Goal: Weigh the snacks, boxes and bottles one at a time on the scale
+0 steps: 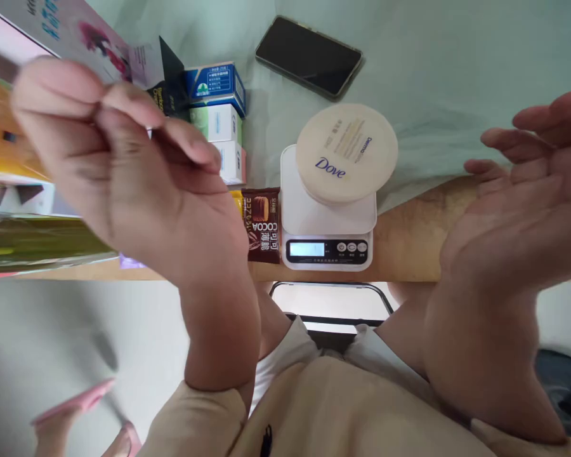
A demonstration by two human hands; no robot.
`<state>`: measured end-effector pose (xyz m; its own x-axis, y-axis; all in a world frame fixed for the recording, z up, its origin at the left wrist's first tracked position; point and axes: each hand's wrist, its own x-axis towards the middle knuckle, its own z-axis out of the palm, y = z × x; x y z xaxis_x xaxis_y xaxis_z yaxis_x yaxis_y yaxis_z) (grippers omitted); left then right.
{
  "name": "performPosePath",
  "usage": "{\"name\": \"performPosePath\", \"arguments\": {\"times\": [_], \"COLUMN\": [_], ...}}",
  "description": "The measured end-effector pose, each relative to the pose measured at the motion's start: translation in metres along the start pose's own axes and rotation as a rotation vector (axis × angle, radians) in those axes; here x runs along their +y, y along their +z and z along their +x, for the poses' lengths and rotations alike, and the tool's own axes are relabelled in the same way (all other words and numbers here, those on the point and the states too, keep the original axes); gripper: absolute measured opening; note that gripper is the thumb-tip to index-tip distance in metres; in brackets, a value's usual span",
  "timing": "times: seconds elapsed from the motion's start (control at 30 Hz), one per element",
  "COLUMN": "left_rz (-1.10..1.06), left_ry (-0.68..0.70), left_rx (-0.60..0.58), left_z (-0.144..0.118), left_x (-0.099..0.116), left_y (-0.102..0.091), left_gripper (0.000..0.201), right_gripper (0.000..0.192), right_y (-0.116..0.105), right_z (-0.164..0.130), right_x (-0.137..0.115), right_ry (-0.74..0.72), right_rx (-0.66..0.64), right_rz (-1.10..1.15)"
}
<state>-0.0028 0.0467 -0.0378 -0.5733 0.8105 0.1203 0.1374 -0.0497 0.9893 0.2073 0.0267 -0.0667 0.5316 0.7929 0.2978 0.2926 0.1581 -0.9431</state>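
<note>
My left hand (137,165) is raised over the boxes at the left, its fingers curled and the thumb pressed near the index finger. Whatever it may hold is hidden. My right hand (518,197) is held up at the right, palm turned up and fingers apart, with nothing in it. Between the hands stands a white kitchen scale (295,209) with a lit display (307,249), whose reading I cannot make out. A round cream Dove tub (347,152) rests on its platform. A brown cocoa snack packet (262,228) lies against the scale's left side.
A black phone (309,56) lies beyond the scale on the pale green cloth (433,57). A blue box (216,86), small white boxes (221,124) and a tall pink-flowered box (95,38) stand at the left. Another person's pink shoe (76,401) shows on the floor.
</note>
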Motion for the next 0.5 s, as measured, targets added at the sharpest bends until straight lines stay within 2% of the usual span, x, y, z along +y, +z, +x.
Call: {"name": "performPosePath", "arguments": {"times": [0.03,0.1,0.23,0.3,0.4,0.5], "left_rz": [-0.043,-0.121,-0.206,-0.238,-0.169,-0.061], "left_ry": [0.065,0.103,0.15,0.123,0.096,0.235], "left_rx": [0.006,-0.039,-0.162,-0.197,-0.134,-0.136], "left_z": [-0.003,-0.008,-0.014,-0.015,-0.015,-0.014], "left_x": [-0.001,0.0,0.008,0.011,0.011,0.005], "left_y": [0.002,0.007,0.018,0.023,0.028,0.027], "left_gripper": [0.027,0.035,0.024,0.025,0.036,0.032], "right_gripper": [0.035,0.032,0.035,0.035,0.035,0.034], "right_y": [-0.001,-0.005,-0.017,-0.021,-0.022,-0.019], "right_z": [0.001,0.003,0.009,0.009,0.004,-0.001], "right_x": [0.001,0.004,0.018,0.022,0.019,0.013], "right_ry": [-0.001,0.022,0.076,0.08,0.094,0.106], "right_rx": [-0.014,-0.029,-0.098,-0.128,-0.101,-0.105], "right_rz": [0.003,0.023,0.02,0.007,0.005,0.002]}}
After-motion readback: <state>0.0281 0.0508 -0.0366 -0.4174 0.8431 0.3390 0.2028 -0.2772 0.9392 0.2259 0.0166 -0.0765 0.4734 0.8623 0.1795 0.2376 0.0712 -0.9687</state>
